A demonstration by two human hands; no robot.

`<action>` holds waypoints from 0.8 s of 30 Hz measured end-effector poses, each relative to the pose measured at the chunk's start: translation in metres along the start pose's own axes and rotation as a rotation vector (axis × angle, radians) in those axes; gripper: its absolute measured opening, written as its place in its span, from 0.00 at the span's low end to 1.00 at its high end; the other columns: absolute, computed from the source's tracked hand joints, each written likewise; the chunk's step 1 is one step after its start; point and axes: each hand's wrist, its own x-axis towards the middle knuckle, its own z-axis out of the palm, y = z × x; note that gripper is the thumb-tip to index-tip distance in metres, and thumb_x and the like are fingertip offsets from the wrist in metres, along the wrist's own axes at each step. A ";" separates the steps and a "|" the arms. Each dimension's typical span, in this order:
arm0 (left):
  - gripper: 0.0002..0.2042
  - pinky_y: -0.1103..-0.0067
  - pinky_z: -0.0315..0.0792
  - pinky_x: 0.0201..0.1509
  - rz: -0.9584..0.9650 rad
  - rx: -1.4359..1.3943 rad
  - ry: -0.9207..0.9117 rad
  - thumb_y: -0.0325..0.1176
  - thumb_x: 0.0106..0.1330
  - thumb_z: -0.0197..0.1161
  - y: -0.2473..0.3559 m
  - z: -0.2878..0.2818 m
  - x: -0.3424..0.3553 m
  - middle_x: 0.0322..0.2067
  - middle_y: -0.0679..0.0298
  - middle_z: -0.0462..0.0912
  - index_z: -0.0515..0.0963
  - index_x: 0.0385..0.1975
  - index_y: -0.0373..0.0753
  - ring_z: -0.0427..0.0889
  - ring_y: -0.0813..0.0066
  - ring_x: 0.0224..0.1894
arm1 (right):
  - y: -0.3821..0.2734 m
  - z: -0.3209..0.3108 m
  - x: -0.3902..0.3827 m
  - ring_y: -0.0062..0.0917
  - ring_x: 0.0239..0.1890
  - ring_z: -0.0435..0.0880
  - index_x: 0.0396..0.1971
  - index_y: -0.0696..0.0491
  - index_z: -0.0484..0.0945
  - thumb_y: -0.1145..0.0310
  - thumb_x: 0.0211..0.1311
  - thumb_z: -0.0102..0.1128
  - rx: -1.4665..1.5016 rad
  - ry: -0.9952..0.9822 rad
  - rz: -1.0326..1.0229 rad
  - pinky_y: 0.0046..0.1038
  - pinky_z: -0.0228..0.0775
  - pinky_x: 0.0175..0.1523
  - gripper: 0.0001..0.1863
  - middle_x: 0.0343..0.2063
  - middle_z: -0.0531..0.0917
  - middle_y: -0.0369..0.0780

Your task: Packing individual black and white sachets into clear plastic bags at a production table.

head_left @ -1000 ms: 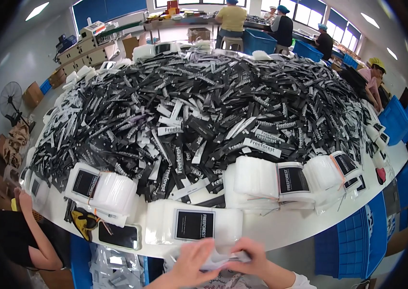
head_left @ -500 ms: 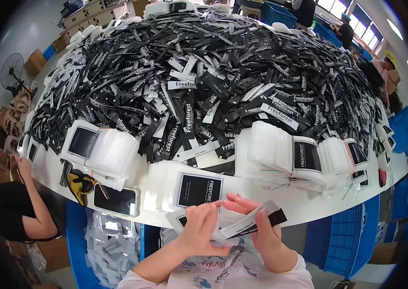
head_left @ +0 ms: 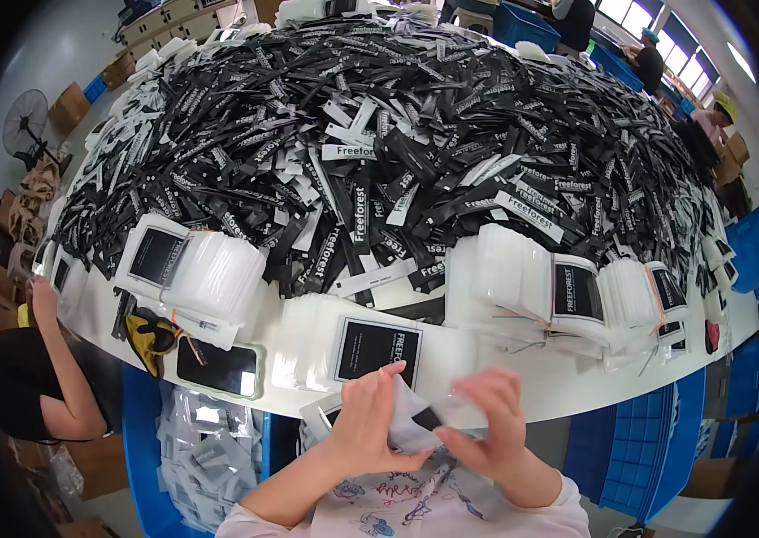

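Note:
My left hand [head_left: 363,429] is closed on a small translucent plastic bag [head_left: 408,421], held upright just off the table's front edge. A dark patch, seemingly the end of a slim black-and-white sachet, shows at the bag's right side. Beside the bag is my right hand [head_left: 494,429], fingers apart and partly blurred, nothing visible in its grasp. Partly hidden behind my left hand is another bag with a dark panel [head_left: 321,414]. Beyond my hands lies a fanned stack of white bags [head_left: 307,345], its top one carrying a black panel [head_left: 370,350].
A large heap of black and white sachets [head_left: 361,215] covers the table. Banded bag stacks stand at left [head_left: 209,278] and right [head_left: 514,278]. A phone [head_left: 218,368] lies near the front edge. Blue bins [head_left: 142,448] stand below; another person's arm [head_left: 65,359] is at left.
My right hand has let go of the slim sachet and drawn slightly away with spread fingers. A dark end now shows in the bag in my left hand.

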 end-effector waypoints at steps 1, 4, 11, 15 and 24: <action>0.57 0.69 0.55 0.44 0.027 -0.030 0.015 0.46 0.31 0.70 -0.001 0.000 0.000 0.51 0.45 0.60 0.39 0.59 0.28 0.64 0.55 0.46 | 0.006 -0.005 -0.005 0.31 0.45 0.70 0.44 0.55 0.72 0.70 0.46 0.61 -0.040 -0.163 -0.090 0.31 0.56 0.52 0.21 0.43 0.73 0.39; 0.52 0.68 0.56 0.43 0.071 0.023 -0.045 0.47 0.33 0.69 -0.001 0.000 -0.001 0.50 0.48 0.61 0.45 0.57 0.27 0.64 0.55 0.46 | 0.005 -0.002 -0.006 0.26 0.41 0.73 0.32 0.51 0.79 0.69 0.42 0.63 -0.116 -0.365 -0.114 0.31 0.58 0.50 0.12 0.28 0.79 0.31; 0.48 0.72 0.66 0.42 -0.292 -0.303 -0.325 0.45 0.43 0.68 0.007 -0.027 0.008 0.38 0.54 0.72 0.44 0.58 0.32 0.72 0.57 0.39 | 0.024 -0.011 0.003 0.30 0.41 0.73 0.26 0.54 0.76 0.71 0.41 0.64 -0.068 -0.569 -0.284 0.34 0.60 0.50 0.10 0.28 0.77 0.39; 0.46 0.78 0.71 0.34 -0.571 -0.511 -0.180 0.37 0.43 0.70 0.013 -0.024 0.008 0.30 0.61 0.78 0.46 0.61 0.41 0.77 0.69 0.28 | 0.004 0.008 0.010 0.30 0.36 0.74 0.28 0.58 0.75 0.74 0.44 0.62 -0.045 -0.036 -0.081 0.31 0.64 0.44 0.09 0.28 0.76 0.42; 0.12 0.90 0.66 0.25 -0.738 -1.018 -0.076 0.23 0.50 0.64 0.000 -0.030 -0.003 0.25 0.66 0.78 0.76 0.36 0.31 0.73 0.87 0.25 | 0.025 0.015 -0.009 0.30 0.26 0.73 0.27 0.58 0.74 0.71 0.47 0.61 0.143 -0.318 0.077 0.25 0.65 0.31 0.08 0.26 0.76 0.41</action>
